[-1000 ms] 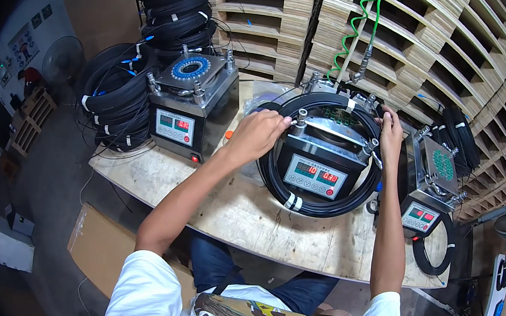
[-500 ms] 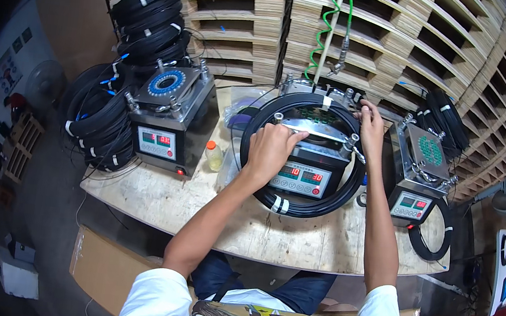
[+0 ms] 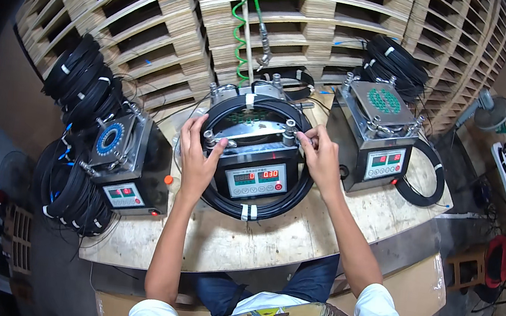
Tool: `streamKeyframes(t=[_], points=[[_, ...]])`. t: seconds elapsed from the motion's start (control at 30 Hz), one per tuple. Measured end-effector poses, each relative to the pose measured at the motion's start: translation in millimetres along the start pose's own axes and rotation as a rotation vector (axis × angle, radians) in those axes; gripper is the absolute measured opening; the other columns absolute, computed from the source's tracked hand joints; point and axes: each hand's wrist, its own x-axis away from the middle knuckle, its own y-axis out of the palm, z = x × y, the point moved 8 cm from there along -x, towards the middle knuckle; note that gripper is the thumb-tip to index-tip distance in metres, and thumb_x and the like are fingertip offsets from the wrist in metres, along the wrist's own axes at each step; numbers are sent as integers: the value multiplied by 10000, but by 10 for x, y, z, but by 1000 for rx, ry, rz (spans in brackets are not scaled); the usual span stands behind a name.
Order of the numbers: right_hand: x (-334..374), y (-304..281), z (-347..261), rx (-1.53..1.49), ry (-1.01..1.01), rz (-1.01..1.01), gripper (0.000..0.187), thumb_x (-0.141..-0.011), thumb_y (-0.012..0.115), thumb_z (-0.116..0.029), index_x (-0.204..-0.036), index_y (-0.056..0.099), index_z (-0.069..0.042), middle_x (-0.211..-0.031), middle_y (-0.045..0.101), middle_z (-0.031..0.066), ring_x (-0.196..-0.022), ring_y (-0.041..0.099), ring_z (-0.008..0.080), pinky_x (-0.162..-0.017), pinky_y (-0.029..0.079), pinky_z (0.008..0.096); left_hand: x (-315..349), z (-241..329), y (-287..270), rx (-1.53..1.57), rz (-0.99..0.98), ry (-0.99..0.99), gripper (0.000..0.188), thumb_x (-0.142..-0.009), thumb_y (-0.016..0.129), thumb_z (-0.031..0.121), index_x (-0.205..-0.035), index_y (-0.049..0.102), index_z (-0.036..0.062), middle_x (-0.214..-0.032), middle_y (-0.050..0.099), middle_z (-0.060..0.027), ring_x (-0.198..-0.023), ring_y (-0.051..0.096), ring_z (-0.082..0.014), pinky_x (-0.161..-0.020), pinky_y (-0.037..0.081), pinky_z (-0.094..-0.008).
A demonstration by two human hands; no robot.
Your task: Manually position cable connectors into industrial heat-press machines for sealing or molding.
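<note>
A black cable coil (image 3: 254,212) bound with white tape hangs around the metal machine (image 3: 262,135) in front of me, which has a lit red and green display. My left hand (image 3: 199,156) lies at the machine's left front corner, fingers spread over the coil's left side and thumb apart by the left clamp (image 3: 209,137). Nothing shows inside that hand. At the opposite corner, my right hand (image 3: 321,159) pinches the lever of the right front clamp (image 3: 289,132) between thumb and forefinger. Its other fingers are curled and partly hidden.
Similar machines stand at left (image 3: 126,161) and right (image 3: 374,141) on the wooden table (image 3: 226,249). Cable coils are piled at the left (image 3: 81,93) and back right (image 3: 397,62). A green spiral hose (image 3: 239,23) hangs before wooden pallets (image 3: 321,15). An orange-capped bottle (image 3: 169,180) is beside my left wrist.
The view has swung right. My left hand went from the machine's top to its left front corner, my right from the rear right to the right front clamp. The middle display's digits changed.
</note>
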Motion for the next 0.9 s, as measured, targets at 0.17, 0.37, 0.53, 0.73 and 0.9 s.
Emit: streamKeyframes(t=[0.17, 0.37, 0.53, 0.73, 0.9], points=[[80, 10, 62, -47, -140, 76, 184, -934, 708, -111, -970, 591, 27, -766, 606, 160, -644, 574, 206, -586, 439, 340, 7, 34, 111, -149, -16, 20, 635, -946, 655, 457, -1439, 505, 86, -1420, 497, -242, -1294, 472, -434, -1099, 355, -509], [164, -259, -209, 0, -155, 333, 272, -863, 782, -116, -1061, 637, 2, -853, 587, 101, -714, 552, 204, -637, 453, 314, 14, 29, 94, -153, -18, 40, 652, -936, 659, 475, -1439, 508, 88, -1420, 507, -221, -1288, 481, -425, -1090, 359, -506], [176, -62, 21, -28, -104, 72, 188, -886, 753, -41, -1044, 669, 13, -720, 589, 43, -597, 496, 104, -554, 413, 269, 26, 3, 78, -150, -19, 13, 774, -883, 705, 506, -1448, 471, 32, -1430, 499, -230, -1312, 467, -421, -1108, 350, -503], [280, 183, -287, 42, -275, -6, 216, -848, 775, -9, -1037, 679, 34, -756, 608, 109, -637, 571, 193, -591, 475, 318, 22, -2, 74, -175, -34, -10, 871, -829, 753, 529, -1452, 446, 2, -1438, 497, -225, -1332, 459, -410, -1123, 347, -494], [225, 353, -402, 47, -227, -84, 218, -867, 767, -52, -1027, 648, 37, -795, 644, 147, -662, 632, 253, -606, 506, 356, 31, 39, 45, -187, -18, 15, 851, -832, 755, 517, -1448, 453, 14, -1451, 489, -216, -1327, 465, -411, -1107, 363, -495]])
